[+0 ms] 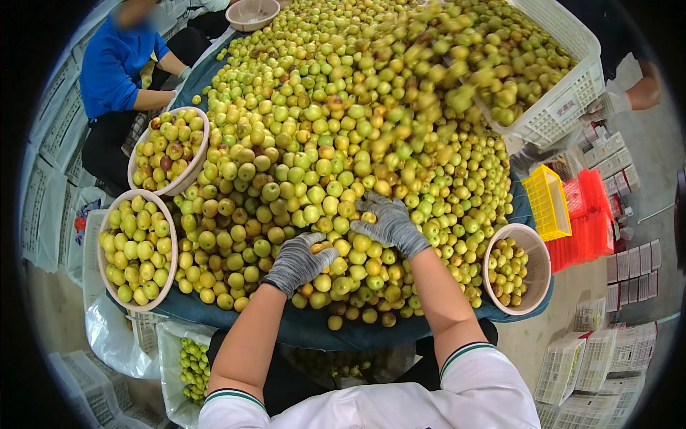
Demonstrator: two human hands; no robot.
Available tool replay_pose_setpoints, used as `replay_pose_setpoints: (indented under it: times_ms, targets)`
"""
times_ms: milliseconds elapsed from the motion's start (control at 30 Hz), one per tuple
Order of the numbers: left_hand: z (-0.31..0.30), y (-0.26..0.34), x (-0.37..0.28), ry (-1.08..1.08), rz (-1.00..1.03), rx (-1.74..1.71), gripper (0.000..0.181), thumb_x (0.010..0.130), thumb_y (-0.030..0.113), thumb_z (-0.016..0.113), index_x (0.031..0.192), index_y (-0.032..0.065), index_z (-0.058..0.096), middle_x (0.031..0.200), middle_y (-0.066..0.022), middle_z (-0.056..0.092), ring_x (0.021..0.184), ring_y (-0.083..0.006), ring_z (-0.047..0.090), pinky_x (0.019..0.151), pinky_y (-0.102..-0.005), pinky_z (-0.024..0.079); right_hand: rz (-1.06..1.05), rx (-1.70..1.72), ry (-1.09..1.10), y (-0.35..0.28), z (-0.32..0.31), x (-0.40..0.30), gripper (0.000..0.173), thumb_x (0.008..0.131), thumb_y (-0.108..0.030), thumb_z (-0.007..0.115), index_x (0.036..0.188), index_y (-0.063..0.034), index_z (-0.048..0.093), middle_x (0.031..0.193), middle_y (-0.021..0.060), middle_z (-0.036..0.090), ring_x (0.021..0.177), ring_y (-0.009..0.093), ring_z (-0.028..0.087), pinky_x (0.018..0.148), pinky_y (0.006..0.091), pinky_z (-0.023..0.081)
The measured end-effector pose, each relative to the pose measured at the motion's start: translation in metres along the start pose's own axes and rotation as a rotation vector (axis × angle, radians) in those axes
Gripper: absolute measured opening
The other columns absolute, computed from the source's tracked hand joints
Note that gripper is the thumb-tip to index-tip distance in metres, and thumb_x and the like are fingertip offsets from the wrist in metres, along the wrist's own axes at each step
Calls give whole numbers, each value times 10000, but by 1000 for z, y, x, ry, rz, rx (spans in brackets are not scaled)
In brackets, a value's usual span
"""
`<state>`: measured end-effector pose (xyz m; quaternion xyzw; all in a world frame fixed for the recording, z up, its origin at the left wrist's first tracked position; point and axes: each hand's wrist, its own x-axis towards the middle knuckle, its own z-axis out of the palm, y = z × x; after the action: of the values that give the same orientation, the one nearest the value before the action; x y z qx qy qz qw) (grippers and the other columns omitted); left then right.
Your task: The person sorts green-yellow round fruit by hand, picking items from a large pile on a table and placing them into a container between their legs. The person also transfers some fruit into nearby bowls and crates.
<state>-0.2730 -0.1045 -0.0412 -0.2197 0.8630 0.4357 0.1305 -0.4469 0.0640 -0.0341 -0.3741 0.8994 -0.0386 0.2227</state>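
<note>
A broad heap of small green-yellow fruit [300,174], apparently fresh jujubes, covers a table spread with dark blue-green cloth [343,333]. Both my hands wear grey knitted gloves and rest on the near part of the heap. My left hand [300,263] has thumb and forefinger apart around a fruit; the other fingers are hidden, and whether it grips anything is unclear. Further up and to the right, my right hand [390,222] lies palm down with fingers spread, one fruit showing between thumb and forefinger. Fruit pours, blurred, from a tilted white plastic crate [563,110] at upper right.
A co-worker's gloved hand [608,106] holds the crate. At left sit two fruit-filled baskets [174,241] [206,142], near a person in blue [110,69]. Another basket [538,252] stands right. Beyond it are yellow [546,204] and red crates [584,241]. A lined crate [170,370] stands lower left.
</note>
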Motion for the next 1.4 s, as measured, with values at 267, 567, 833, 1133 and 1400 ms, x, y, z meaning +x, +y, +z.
replay_pose_setpoints:
  times_ms: [267, 567, 833, 1133, 1400]
  targets:
    - [-16, 4, -8, -51, 18, -54, 616, 853, 471, 697, 1289, 45, 609, 1158, -220, 674, 1070, -314, 658, 961, -380, 515, -10, -108, 106, -8, 9, -22, 671, 881, -662, 540, 1382, -216, 563, 1548, 113, 373, 1393, 338, 386, 1179, 438, 245]
    - [-29, 4, -19, 178, -48, -840, 344, 920, 322, 665, 1119, 43, 633, 1030, -70, 630, 946, -172, 612, 842, -305, 528, -24, 286, 679, 2, 39, -66, 526, 823, -339, 735, 1260, -73, 615, 1388, 179, 514, 1332, 373, 416, 1100, 473, 358]
    - [-26, -9, -16, 118, 20, -1324, 508, 896, 449, 674, 1195, 50, 579, 1177, -100, 567, 1084, -212, 578, 918, -370, 531, 184, 52, 959, 11, 52, -65, 1071, 696, -572, 793, 1520, -138, 263, 1536, 276, 190, 1422, 475, 179, 1144, 609, 157]
    - [-20, -2, -20, 94, -9, -1634, 668, 837, 530, 720, 1195, -8, 549, 1198, -167, 584, 1134, -307, 597, 954, -427, 560, 276, 121, 831, 3, 68, -73, 1133, 711, -630, 761, 1551, -123, 196, 1556, 270, 172, 1437, 481, 152, 1146, 643, 104]
    - [-18, -1, -18, 97, -85, -1606, 598, 841, 528, 715, 1104, 3, 604, 1078, -147, 640, 1052, -304, 635, 877, -403, 590, 207, 146, 899, 2, 76, -80, 1019, 745, -563, 757, 1508, -80, 286, 1519, 265, 265, 1411, 462, 216, 1164, 593, 128]
